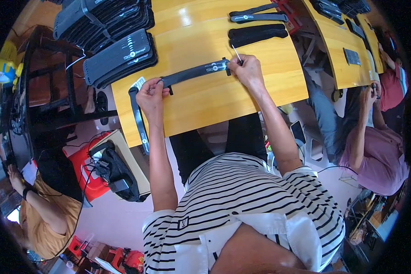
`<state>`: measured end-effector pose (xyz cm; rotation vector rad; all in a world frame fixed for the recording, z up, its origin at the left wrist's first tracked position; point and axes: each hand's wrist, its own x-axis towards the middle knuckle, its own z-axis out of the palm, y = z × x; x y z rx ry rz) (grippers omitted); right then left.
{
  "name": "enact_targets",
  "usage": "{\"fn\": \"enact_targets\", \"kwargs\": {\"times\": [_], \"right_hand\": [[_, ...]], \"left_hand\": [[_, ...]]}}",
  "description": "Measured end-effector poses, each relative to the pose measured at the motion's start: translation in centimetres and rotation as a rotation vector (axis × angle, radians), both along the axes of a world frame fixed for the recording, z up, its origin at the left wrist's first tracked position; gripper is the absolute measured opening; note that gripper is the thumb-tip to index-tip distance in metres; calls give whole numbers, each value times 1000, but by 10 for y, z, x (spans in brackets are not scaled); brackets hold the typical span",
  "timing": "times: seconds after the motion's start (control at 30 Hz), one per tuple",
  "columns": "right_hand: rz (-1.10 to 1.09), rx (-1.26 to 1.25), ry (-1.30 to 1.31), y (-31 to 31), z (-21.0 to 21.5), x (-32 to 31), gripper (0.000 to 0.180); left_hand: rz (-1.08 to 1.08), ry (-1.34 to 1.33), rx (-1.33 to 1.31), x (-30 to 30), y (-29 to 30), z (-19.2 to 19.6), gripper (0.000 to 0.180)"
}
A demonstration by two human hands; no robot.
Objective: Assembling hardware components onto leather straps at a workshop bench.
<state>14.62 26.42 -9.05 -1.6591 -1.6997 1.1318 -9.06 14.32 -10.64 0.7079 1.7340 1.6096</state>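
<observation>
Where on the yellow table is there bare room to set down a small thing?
Bare table shows beyond the held strap, between the black stacks on the left and the loose straps on the right. Another patch lies nearer, between the held strap and the table's front edge. The far left is crowded by the stacks.

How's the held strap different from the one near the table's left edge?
The left hand and right hand grip the held strap; neither grips the edge strap. The held strap runs sideways across the picture, the edge strap up and down. Both are dark with pale printing.
</observation>
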Motion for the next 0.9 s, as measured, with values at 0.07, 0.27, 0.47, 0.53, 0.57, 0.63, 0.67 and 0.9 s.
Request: {"fn": "enact_targets", "kwargs": {"times": [0.07, 0.27, 0.47, 0.53, 0.57, 0.63, 0.67, 0.9], "right_hand": [[-7, -4, 11, -1, 0, 0, 14], [-7, 12, 48, -1, 0, -1, 13], [-11, -7, 44, -1, 0, 0, 14], [-5, 8, 20, -1, -1, -1, 14], [-6, 8, 19, -2, 1, -1, 14], [1, 13, 5, -2, 6, -1, 13], [0, 12, 5, -2, 6, -1, 13], [-1, 12, -5, -2, 6, -2, 12]], "left_hand": [[-3, 9, 5, 1, 2, 2, 10], [18, 51, -43, 1, 1, 5, 10], [9, 50, -32, 1, 2, 4, 9], [7, 46, -44, 0, 1, 1, 9], [6, 46, -44, 1, 1, 2, 9], [4, 54, -35, 2, 1, 4, 9], [3, 54, -36, 2, 2, 4, 9], [8, 34, -40, 0, 2, 0, 9]]}}
